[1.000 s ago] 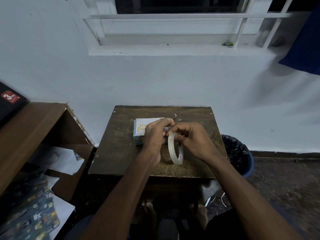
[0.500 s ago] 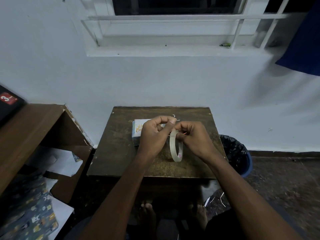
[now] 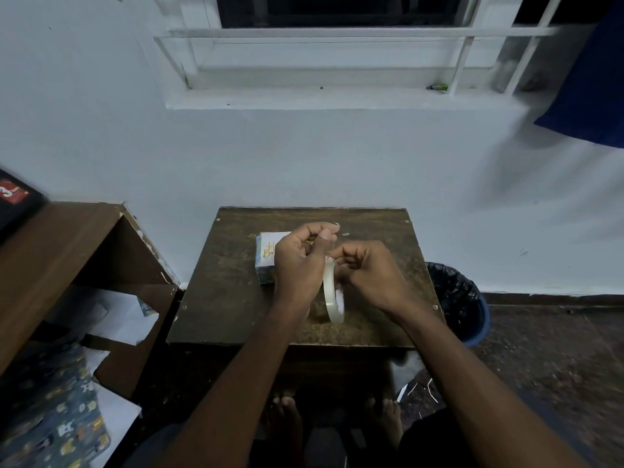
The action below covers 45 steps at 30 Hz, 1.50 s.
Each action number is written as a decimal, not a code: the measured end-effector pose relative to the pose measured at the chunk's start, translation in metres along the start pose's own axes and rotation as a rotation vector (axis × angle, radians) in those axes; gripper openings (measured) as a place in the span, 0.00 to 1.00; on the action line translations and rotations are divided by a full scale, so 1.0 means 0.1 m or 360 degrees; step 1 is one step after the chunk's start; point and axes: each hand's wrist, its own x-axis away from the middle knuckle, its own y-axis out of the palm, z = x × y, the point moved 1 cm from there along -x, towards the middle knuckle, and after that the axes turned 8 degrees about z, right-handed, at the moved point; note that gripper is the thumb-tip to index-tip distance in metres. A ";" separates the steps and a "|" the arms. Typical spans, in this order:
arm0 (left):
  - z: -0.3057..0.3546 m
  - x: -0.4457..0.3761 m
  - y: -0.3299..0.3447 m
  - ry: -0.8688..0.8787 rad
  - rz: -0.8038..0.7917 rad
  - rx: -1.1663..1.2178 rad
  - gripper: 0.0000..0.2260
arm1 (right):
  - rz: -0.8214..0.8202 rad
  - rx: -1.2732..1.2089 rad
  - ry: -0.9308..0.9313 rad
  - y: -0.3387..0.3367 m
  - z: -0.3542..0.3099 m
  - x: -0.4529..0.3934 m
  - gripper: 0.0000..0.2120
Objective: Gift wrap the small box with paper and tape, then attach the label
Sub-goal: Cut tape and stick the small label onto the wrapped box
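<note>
Above the table's [image 3: 236, 319] middle, the right hand [image 3: 368, 275] is gripping the upright tape roll [image 3: 332, 298] while the left hand [image 3: 299, 261] is pinching its loose end. The wrapped box [image 3: 265, 261], with its label [image 3: 270, 249], is sitting just behind them, nearer the far left corner.

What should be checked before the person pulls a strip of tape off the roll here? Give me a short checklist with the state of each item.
1. Tape roll held: ok, the right hand grips its upper part and it stands on edge over the small table.
2. Free tape end found: ok by the look of it, the left hand pinches at the top of the roll; the strip itself is too thin to see.
3. Wrapped box within reach: ok, it lies on the table just behind the left hand.
4. Label on the box: cannot tell, gold lettering shows on top, but the left hand covers part of it.
5. Cutter at hand: cannot tell, none visible.
</note>
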 end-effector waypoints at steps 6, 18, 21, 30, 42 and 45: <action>-0.02 -0.04 -0.03 -0.0076 -0.0158 -0.0081 0.06 | 0.0090 0.0172 -0.0050 -0.06 0.01 -0.03 0.13; 0.01 -0.12 -0.14 -0.0008 -0.0527 -0.0152 0.17 | 0.0212 0.0140 -0.0025 -0.12 -0.01 -0.04 0.12; 0.05 -0.09 -0.14 0.0042 -0.0504 -0.0212 0.18 | 0.0212 0.0113 -0.0004 -0.14 0.01 -0.06 0.14; 0.11 -0.03 -0.14 -0.0006 -0.0443 -0.0299 0.13 | 0.0194 0.0449 0.0038 -0.33 0.02 -0.10 0.23; 0.29 0.10 -0.13 0.0077 -0.0490 -0.0489 0.16 | 0.0237 0.1468 0.0026 -0.29 0.19 -0.13 0.11; 0.25 0.10 -0.15 0.0059 -0.0499 -0.0520 0.16 | 0.0168 0.1642 -0.0014 -0.23 0.20 -0.11 0.07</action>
